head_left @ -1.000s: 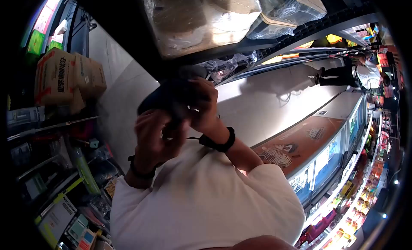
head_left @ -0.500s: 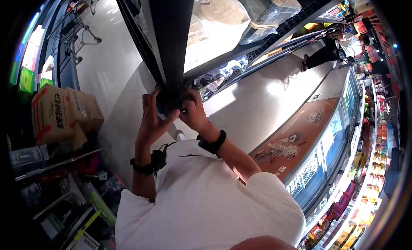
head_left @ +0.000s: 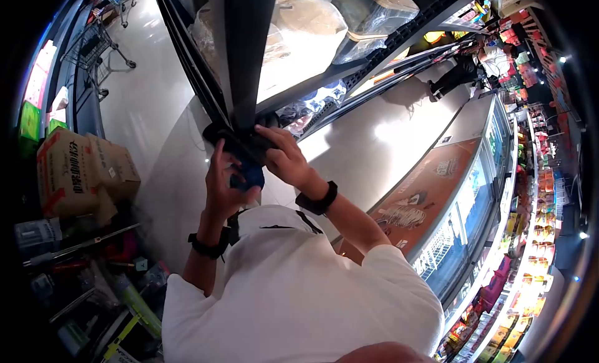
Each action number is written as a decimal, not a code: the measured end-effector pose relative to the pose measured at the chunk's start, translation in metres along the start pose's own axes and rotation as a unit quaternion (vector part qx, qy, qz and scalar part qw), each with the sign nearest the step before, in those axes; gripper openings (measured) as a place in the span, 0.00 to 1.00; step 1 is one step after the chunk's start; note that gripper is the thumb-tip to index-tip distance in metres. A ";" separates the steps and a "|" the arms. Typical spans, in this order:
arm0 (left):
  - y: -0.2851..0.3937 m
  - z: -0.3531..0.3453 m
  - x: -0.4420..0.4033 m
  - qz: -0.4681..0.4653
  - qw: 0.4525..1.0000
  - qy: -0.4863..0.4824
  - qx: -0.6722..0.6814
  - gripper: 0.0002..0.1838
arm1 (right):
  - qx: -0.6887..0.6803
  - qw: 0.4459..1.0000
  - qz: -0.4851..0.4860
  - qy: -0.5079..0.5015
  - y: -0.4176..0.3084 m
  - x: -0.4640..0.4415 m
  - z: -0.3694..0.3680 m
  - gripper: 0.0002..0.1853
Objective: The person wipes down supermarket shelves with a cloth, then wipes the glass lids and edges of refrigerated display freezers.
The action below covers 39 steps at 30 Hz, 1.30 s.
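Observation:
A black item with a dark blue part (head_left: 251,176) is at the lower end of a dark shelf post (head_left: 246,57); its kind is hard to make out. My left hand (head_left: 223,185) is beside it, fingers apart and cupped, with the thumb below the blue part. On the other side, my right hand (head_left: 288,158) grips the black portion, the index finger stretched along it and the other fingers curled. Both wrists carry black bands. Part of the item is hidden behind my fingers and in shadow.
Wrapped packages (head_left: 306,35) sit on the shelf ahead. Cardboard boxes (head_left: 84,173) and assorted goods stand at left, with a shopping cart (head_left: 90,48) beyond. At right is a glass-topped freezer (head_left: 437,238). Another person (head_left: 496,60) stands farther off.
My left hand has dropped slightly and its fingers have spread from the post. More of the black and blue item shows. The right index finger has stretched out. The view has shifted a little.

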<state>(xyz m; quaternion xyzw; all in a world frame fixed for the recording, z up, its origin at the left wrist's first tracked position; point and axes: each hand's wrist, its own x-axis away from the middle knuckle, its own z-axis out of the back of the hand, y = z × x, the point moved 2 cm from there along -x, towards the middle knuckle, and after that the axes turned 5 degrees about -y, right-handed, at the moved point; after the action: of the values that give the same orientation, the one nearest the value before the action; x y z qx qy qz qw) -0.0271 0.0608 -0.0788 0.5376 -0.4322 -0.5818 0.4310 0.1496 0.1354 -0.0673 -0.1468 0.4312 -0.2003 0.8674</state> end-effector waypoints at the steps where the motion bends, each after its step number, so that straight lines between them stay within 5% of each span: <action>1: 0.009 -0.005 0.003 -0.043 0.999 -0.017 -0.024 0.58 | 0.023 0.999 0.049 0.005 -0.007 -0.008 0.013 0.11; 3: 0.028 -0.014 -0.004 -0.087 0.994 -0.036 -0.050 0.57 | 0.056 0.991 0.109 0.050 0.007 -0.015 0.030 0.14; 5: 0.050 -0.032 -0.022 -0.170 0.958 -0.075 -0.217 0.54 | 0.111 0.977 0.090 0.157 0.008 -0.023 0.051 0.17; 8: 0.058 -0.061 -0.053 -0.147 0.957 -0.082 -0.237 0.47 | 0.195 0.947 -0.001 0.257 0.023 -0.035 0.082 0.18; 11: 0.042 -0.086 -0.081 -0.143 0.986 -0.034 -0.083 0.42 | 0.129 0.961 -0.081 0.231 0.065 -0.036 0.079 0.17; 13: 0.002 -0.097 -0.088 -0.126 0.991 0.009 -0.055 0.38 | 0.153 0.975 0.008 0.163 0.067 -0.036 0.091 0.17; 20: -0.004 -0.160 -0.126 -0.039 0.973 -0.056 -0.219 0.30 | 0.137 0.986 -0.050 0.082 0.124 0.035 0.148 0.10; 21: -0.006 -0.173 -0.139 -0.040 0.973 -0.050 -0.221 0.30 | 0.186 0.983 -0.007 -0.004 0.123 0.038 0.159 0.09; 24: -0.020 -0.210 -0.167 -0.014 0.991 -0.088 -0.098 0.34 | 0.133 0.986 0.099 0.010 0.127 0.039 0.192 0.10; 27: -0.030 -0.243 -0.189 -0.082 0.980 -0.070 -0.170 0.36 | 0.174 0.978 0.106 0.053 0.148 0.032 0.232 0.10; 29: -0.018 -0.268 -0.202 -0.039 0.983 -0.056 -0.169 0.34 | 0.166 0.973 0.109 0.122 0.163 0.028 0.258 0.09; 31: -0.024 -0.291 -0.217 0.191 0.930 -0.176 -0.260 0.29 | 0.141 0.969 0.091 0.183 0.170 0.019 0.277 0.10; 32: -0.041 -0.299 -0.223 0.200 0.899 -0.255 -0.293 0.26 | 0.244 0.965 0.042 0.091 0.183 0.032 0.270 0.09; 33: -0.066 -0.308 -0.219 0.040 0.937 -0.195 -0.287 0.27 | 0.277 0.956 0.045 0.080 0.180 0.043 0.259 0.12; 35: -0.102 -0.316 -0.213 -0.070 0.932 -0.151 -0.321 0.27 | 0.099 0.972 0.067 -0.204 0.181 0.051 0.242 0.14; 39: -0.111 -0.333 -0.212 -0.125 0.905 -0.127 -0.386 0.26 | 0.124 0.979 -0.004 -0.164 0.200 0.088 0.258 0.24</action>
<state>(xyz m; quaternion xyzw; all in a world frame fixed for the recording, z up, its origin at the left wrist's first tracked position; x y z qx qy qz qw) 0.3119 0.2807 -0.1487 0.3010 -0.1543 -0.8153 0.4700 0.4500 0.2900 -0.0623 -0.0711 0.2542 -0.2285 0.9371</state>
